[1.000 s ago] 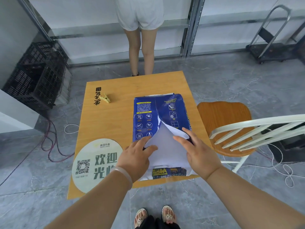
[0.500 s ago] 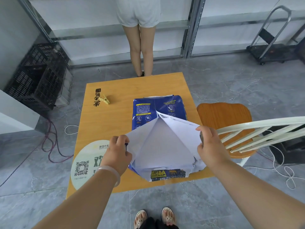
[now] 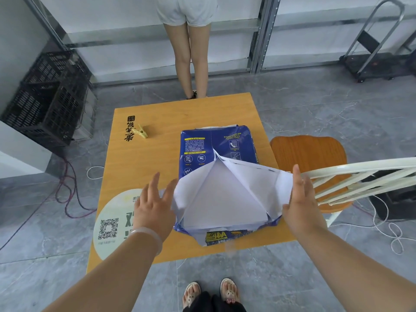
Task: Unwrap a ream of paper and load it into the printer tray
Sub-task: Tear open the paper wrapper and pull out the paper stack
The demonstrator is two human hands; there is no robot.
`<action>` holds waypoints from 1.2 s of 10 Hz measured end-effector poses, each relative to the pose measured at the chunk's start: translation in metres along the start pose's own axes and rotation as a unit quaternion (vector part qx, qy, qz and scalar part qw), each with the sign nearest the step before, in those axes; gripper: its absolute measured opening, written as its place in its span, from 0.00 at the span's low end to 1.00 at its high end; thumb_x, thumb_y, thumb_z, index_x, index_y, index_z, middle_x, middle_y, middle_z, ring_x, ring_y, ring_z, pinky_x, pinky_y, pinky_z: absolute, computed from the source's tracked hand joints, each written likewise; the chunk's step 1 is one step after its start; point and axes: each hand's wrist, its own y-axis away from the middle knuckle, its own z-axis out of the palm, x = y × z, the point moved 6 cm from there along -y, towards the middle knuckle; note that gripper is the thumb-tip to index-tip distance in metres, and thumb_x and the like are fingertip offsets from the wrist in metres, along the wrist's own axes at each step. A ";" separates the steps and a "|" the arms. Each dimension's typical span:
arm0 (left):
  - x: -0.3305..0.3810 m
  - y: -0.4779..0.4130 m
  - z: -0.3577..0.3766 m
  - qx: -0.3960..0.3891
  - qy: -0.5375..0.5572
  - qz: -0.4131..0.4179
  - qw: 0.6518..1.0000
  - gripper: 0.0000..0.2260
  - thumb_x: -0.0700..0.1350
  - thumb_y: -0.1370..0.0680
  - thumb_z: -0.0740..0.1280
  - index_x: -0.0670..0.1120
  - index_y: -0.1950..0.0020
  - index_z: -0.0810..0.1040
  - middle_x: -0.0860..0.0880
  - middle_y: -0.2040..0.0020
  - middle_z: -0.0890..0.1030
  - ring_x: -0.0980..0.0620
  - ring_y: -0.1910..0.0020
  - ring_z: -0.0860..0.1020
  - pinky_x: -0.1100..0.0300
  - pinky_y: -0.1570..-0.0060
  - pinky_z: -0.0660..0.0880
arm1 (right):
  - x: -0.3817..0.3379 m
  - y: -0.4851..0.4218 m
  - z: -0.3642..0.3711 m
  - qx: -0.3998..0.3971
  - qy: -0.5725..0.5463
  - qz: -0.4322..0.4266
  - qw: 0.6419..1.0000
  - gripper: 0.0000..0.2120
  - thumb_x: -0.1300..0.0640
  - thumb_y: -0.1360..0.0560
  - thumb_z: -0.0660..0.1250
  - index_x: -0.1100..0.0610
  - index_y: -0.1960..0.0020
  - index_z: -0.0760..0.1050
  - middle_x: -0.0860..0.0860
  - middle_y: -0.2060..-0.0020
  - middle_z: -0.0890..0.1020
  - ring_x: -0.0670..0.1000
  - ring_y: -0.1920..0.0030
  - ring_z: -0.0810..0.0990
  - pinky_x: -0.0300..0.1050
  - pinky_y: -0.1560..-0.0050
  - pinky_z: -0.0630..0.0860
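Note:
A ream of paper in a blue wrapper (image 3: 217, 143) lies on the wooden table (image 3: 157, 158), right of centre. The wrapper's near half is torn apart: two white-lined flaps (image 3: 254, 179) spread left and right, and the white paper stack (image 3: 222, 203) shows between them. My left hand (image 3: 154, 204) hovers at the left flap's edge with fingers spread, holding nothing. At the right flap's edge is my right hand (image 3: 301, 199), palm inward, fingers straight. No printer is in view.
A yellow clothespin (image 3: 140, 131) and a round QR-code sticker (image 3: 112, 224) are on the table's left side. A wooden chair with a white back (image 3: 315, 158) stands close on the right. A person stands beyond the far table edge. Black crates (image 3: 47, 97) and cables are on the left.
The hands tore the wrapper and pulled its flaps wide apart. Now both hands have let go of the flaps and opened, and the flaps stay spread.

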 end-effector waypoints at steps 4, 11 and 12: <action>0.070 0.018 0.005 -0.145 -0.253 0.330 0.898 0.10 0.40 0.34 0.70 0.49 0.55 0.81 0.50 0.56 0.81 0.45 0.53 0.79 0.51 0.49 0.72 | -0.063 0.021 0.001 0.087 0.288 -0.342 0.890 0.14 0.65 0.39 0.60 0.54 0.62 0.82 0.50 0.59 0.79 0.56 0.49 0.69 0.50 0.48 0.62; 0.039 -0.008 0.017 -0.253 0.017 -0.024 0.967 0.15 0.41 0.21 0.57 0.44 0.37 0.77 0.45 0.38 0.79 0.45 0.39 0.77 0.55 0.43 0.74 | -0.073 0.001 0.009 -0.225 0.426 -0.069 0.873 0.11 0.56 0.27 0.64 0.49 0.45 0.77 0.47 0.46 0.80 0.52 0.38 0.69 0.49 0.32 0.54; 0.038 -0.007 0.016 -0.253 0.043 -0.044 0.965 0.15 0.42 0.20 0.57 0.44 0.37 0.77 0.45 0.38 0.79 0.45 0.39 0.77 0.56 0.42 0.73 | -0.072 0.003 0.009 -0.217 0.420 -0.056 0.879 0.11 0.55 0.27 0.64 0.48 0.46 0.78 0.48 0.47 0.80 0.52 0.37 0.68 0.51 0.31 0.53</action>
